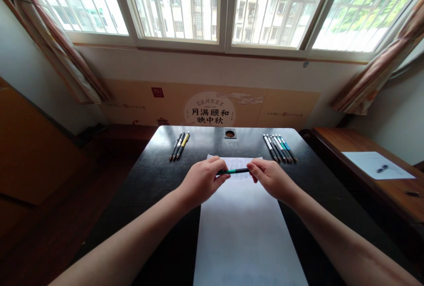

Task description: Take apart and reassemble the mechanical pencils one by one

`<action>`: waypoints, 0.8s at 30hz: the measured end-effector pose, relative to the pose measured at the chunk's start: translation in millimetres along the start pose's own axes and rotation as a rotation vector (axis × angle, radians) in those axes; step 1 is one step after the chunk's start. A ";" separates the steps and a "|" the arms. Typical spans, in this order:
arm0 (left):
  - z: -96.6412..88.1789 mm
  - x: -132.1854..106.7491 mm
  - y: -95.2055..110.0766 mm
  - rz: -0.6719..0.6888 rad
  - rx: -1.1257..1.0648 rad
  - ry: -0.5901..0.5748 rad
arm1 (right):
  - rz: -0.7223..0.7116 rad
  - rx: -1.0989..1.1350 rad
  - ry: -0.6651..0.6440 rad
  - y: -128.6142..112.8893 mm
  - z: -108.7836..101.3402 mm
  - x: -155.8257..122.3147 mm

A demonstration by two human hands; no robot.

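Note:
A green and black pen (236,171) is held level above a long sheet of white paper (243,233). My left hand (202,180) pinches its green end between thumb and fingers. The dark end sits in the fingertips of my right hand (273,178). Beyond my left hand, three pens (179,146) lie side by side, one of them yellow. Past my right hand is a row of several pens (280,148) with silver, green and blue barrels. Small printed text shows on the far part of the paper, partly covered by my hands.
The black table (159,206) has a round hole in a square fitting (230,133) at its far edge. A wooden side table (334,138) at right bears a white sheet (361,162) with a small dark object on it. Cardboard with printed characters (251,105) stands below the window.

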State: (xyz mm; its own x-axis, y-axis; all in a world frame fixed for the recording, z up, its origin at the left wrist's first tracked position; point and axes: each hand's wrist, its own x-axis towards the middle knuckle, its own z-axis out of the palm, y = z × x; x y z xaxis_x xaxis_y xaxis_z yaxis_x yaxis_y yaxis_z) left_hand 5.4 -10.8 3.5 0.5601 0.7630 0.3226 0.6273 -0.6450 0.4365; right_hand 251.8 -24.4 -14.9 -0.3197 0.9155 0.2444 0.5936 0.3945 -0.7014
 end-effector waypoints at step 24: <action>-5.0 2.3 -7.9 0.057 0.049 0.097 | 0.103 0.157 -0.109 11.7 7.3 3.7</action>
State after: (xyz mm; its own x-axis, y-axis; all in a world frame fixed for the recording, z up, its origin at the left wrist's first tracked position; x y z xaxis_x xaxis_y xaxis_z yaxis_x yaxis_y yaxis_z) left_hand -1.0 -3.7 5.0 0.5423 0.7242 0.4261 0.6230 -0.6868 0.3745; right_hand 252.1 -17.0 -27.0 -0.3466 0.9328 0.0986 0.5073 0.2748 -0.8168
